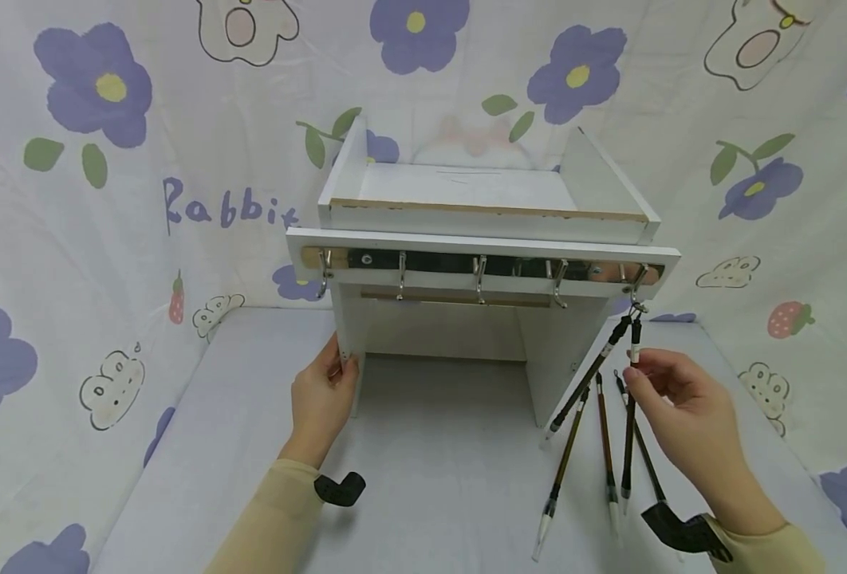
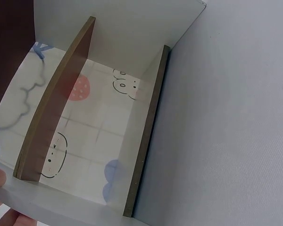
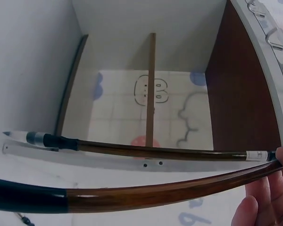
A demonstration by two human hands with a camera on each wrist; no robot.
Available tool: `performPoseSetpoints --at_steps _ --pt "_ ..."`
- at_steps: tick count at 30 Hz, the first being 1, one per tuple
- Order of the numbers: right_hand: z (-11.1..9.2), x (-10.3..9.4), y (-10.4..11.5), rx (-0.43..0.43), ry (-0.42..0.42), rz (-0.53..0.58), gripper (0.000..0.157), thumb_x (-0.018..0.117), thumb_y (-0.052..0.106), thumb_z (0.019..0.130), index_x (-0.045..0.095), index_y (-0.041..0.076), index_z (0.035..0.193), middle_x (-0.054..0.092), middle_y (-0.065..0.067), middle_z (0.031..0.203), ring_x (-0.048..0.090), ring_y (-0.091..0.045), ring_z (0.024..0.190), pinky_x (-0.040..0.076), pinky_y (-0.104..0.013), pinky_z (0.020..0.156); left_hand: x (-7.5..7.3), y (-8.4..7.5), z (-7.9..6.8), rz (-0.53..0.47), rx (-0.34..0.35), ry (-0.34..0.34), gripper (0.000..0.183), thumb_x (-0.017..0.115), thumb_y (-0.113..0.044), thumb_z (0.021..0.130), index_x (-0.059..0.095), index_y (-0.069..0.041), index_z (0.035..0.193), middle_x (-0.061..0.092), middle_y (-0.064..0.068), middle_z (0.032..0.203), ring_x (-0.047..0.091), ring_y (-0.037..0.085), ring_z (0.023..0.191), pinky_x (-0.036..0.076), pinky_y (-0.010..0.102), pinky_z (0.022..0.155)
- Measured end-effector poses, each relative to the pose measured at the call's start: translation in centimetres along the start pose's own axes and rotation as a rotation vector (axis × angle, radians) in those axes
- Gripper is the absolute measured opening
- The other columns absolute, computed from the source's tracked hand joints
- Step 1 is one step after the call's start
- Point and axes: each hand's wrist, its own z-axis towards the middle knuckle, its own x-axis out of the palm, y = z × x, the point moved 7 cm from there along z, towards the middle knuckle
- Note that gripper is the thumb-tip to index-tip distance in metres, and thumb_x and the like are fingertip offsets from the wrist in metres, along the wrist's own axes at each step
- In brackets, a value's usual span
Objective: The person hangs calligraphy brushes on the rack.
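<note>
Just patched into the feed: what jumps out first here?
A white rack with a row of metal hooks stands mid-table against a flowered cloth backdrop. The left hand grips its left leg, while the right hand pinches a brush hanging from the rightmost hook. More brushes lie on the table below it.

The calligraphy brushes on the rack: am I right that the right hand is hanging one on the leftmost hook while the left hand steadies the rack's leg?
Not quite: the right hand holds the brush under the rightmost hook, not the leftmost, as the head view shows. The left hand does grip the white rack by its left leg.
</note>
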Motion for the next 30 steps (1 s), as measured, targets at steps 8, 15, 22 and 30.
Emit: performPoseSetpoints --at_steps 8,15,22,30 --pt "-0.2 0.8 0.0 -0.033 0.037 -0.033 0.021 0.067 0.006 0.079 0.063 0.012 0.099 0.062 0.003 0.081 0.056 -0.008 0.066 0.042 -0.014 0.053 0.1 0.1 -0.1 0.0 -0.004 0.006 0.045 0.056 -0.028 0.088 0.045 -0.024 0.131 0.063 0.006 0.105 0.061 0.01 0.087 0.052 0.019 0.068" --pt "-0.1 1.4 0.2 -0.05 0.077 -0.078 0.021 0.067 0.011 0.08 0.064 0.013 0.101 0.061 0.006 0.083 0.056 -0.006 0.068 0.042 -0.013 0.057 -0.1 -0.1 0.0 0.004 0.013 -0.006 0.045 0.056 -0.026 0.088 0.046 -0.023 0.131 0.064 0.005 0.104 0.061 0.009 0.087 0.051 0.019 0.069" --pt "0.1 2.4 1.2 -0.082 0.114 -0.072 0.022 0.067 0.013 0.08 0.064 0.014 0.102 0.061 0.008 0.083 0.056 -0.006 0.067 0.04 -0.015 0.056 0.0 -0.1 -0.1 0.006 -0.004 0.0 0.045 0.056 -0.026 0.088 0.046 -0.024 0.131 0.064 0.006 0.105 0.061 0.009 0.087 0.051 0.019 0.068" --pt "0.6 3.5 2.3 -0.087 0.156 -0.047 0.02 0.066 0.016 0.081 0.063 0.018 0.102 0.061 0.01 0.082 0.055 -0.007 0.067 0.042 -0.016 0.054 -0.1 -0.2 -0.1 -0.012 0.011 -0.002 0.044 0.056 -0.025 0.088 0.046 -0.023 0.131 0.062 0.006 0.108 0.061 0.011 0.09 0.051 0.018 0.069"
